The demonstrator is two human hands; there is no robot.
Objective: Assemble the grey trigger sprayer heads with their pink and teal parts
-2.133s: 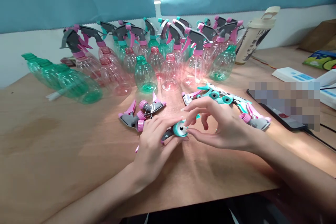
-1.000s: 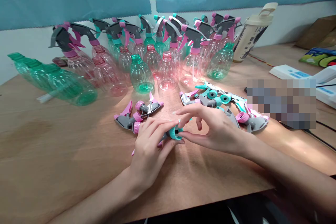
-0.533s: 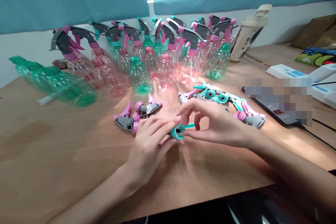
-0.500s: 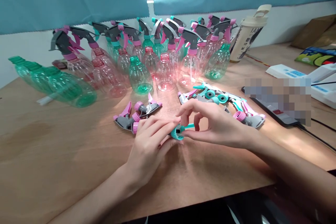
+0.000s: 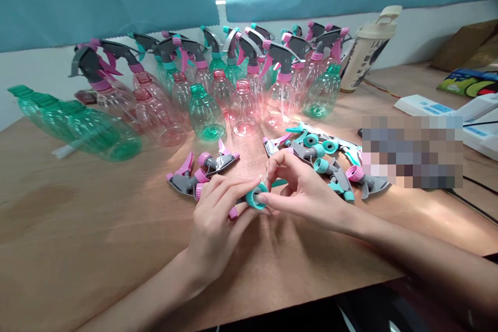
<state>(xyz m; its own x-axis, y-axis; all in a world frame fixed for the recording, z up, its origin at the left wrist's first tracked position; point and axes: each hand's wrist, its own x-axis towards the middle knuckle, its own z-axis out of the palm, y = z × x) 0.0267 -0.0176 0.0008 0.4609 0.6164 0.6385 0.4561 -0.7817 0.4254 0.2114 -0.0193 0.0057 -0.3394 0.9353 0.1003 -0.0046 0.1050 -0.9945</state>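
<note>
My left hand (image 5: 213, 220) is closed around a trigger spray head (image 5: 252, 200), and most of its body is hidden under the fingers. The turquoise collar faces me, its round opening showing. My right hand (image 5: 307, 192) pinches that collar from the right, with the thumb at the opening and the fingers behind it. Just left of my left hand lie loose spray heads with pink collars (image 5: 182, 180). Close beyond my right hand are several more, including a grey one with a turquoise collar (image 5: 337, 175).
Several clear green and pink bottles stand behind, such as an uncapped green bottle (image 5: 206, 116) and a pink bottle with a sprayer fitted (image 5: 282, 98). Green bottles (image 5: 93, 132) lie tilted at the left. A cream tumbler (image 5: 365, 52) and a white power strip (image 5: 428, 106) are at the right.
My right hand has closed in on the collar, its thumb now at the opening. The collar has turned more towards me and shifted slightly left.
</note>
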